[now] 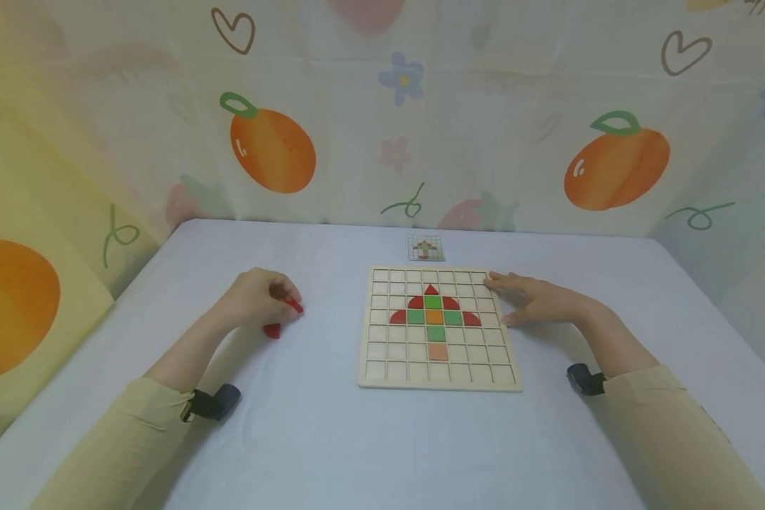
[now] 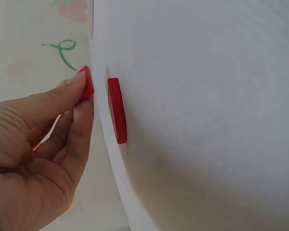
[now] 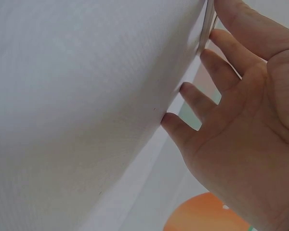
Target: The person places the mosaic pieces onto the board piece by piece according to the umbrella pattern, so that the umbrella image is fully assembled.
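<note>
Between thumb and fingers my left hand [image 1: 255, 296] pinches a small red tile [image 2: 88, 83], held off the table to the left of the board. Just below that hand a second red tile [image 1: 272, 331] lies on the cloth; its rounded edge shows in the head view. On the wooden grid board [image 1: 382, 372] sit red, green, orange and pink tiles, with a red triangle [image 1: 431, 290] topmost and a pink square [image 1: 438, 352] lowest. My right hand [image 1: 542, 297] has its fingers spread, touching the board's right edge.
A small pattern card [image 1: 426, 248] lies behind the board, showing a similar coloured figure on a grid. White cloth [image 1: 306, 439] covers the table. A printed curtain [image 1: 484, 92] hangs along the back edge, and a dark wrist camera [image 1: 217, 404] sits at the left cuff.
</note>
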The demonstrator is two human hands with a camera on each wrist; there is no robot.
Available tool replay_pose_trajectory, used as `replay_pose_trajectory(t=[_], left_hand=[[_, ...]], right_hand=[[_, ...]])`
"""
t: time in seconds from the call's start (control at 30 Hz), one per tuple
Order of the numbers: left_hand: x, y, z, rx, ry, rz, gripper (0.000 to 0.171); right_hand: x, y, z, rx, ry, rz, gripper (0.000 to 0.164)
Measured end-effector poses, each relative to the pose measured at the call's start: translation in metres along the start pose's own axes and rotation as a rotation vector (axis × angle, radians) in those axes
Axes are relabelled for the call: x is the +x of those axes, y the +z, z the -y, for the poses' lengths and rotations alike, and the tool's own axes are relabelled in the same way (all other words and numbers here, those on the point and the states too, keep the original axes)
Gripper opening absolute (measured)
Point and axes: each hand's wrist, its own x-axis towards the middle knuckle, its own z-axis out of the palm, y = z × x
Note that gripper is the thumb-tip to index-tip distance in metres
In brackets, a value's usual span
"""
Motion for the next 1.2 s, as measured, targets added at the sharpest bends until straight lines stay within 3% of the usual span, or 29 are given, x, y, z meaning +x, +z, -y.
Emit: replay_pose_trajectory(t=[0.2, 0.37, 0.6, 0.87, 1.07, 1.2], left_hand=[[-0.002, 0.001, -0.011, -0.046, 0.007, -0.028, 0.01], [0.0, 0.002, -0.019, -0.117, 0.051, -0.025, 0.013], [0.005, 0.009, -0.035, -0.211, 0.099, 0.015, 0.018], [0.0, 0.019, -0.06, -0.279, 0.164, 0.06, 0.021], [0.002, 0.034, -0.077, -0.326, 0.178, 0.083, 0.025], [0.004, 0.047, -0.089, -0.309, 0.179, 0.089, 0.025]], right_hand=[[-0.001, 0.0, 0.0, 0.004, -0.004, 0.001, 0.079], [-0.001, -0.001, 0.0, 0.0, 0.002, 0.001, 0.078], [-0.001, 0.0, -0.001, -0.001, -0.004, -0.001, 0.078], [0.0, 0.0, -0.002, -0.005, -0.005, 0.0, 0.078], [0.001, 0.0, -0.003, -0.012, 0.003, 0.0, 0.079], [0.001, 0.0, -0.003, -0.006, 0.005, 0.002, 0.079]])
